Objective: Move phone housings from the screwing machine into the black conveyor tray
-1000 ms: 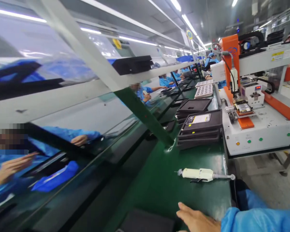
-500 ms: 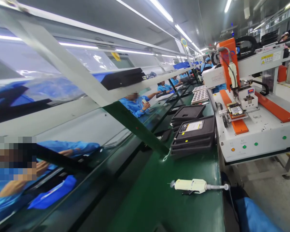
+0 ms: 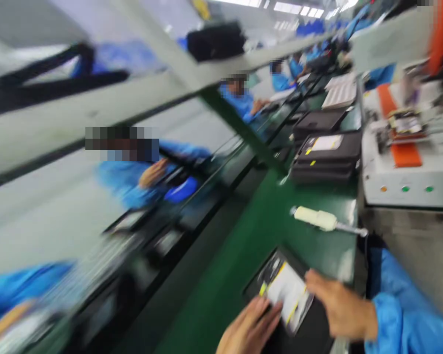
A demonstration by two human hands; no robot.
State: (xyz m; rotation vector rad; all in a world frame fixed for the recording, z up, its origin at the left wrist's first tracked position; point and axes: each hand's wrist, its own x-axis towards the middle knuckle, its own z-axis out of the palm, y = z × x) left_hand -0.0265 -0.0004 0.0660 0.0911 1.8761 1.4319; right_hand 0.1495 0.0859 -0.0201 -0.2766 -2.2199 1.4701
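Note:
The picture is motion-blurred. At the bottom edge, my left hand and my right hand both rest on a flat panel with a white and yellow label. My left fingers lie on its near left edge. My right fingers curl over its far right edge. The panel lies tilted on a black tray on the green belt. My blue sleeve runs off to the right.
A cream hand tool with a cable lies just beyond the tray. Further back stands a stack of black trays, beside a white and orange machine. People in blue coats work across the line.
My view has dropped down and swung. Both hands, out of view half a second ago, are now on the labelled panel over a black tray near the belt's front edge.

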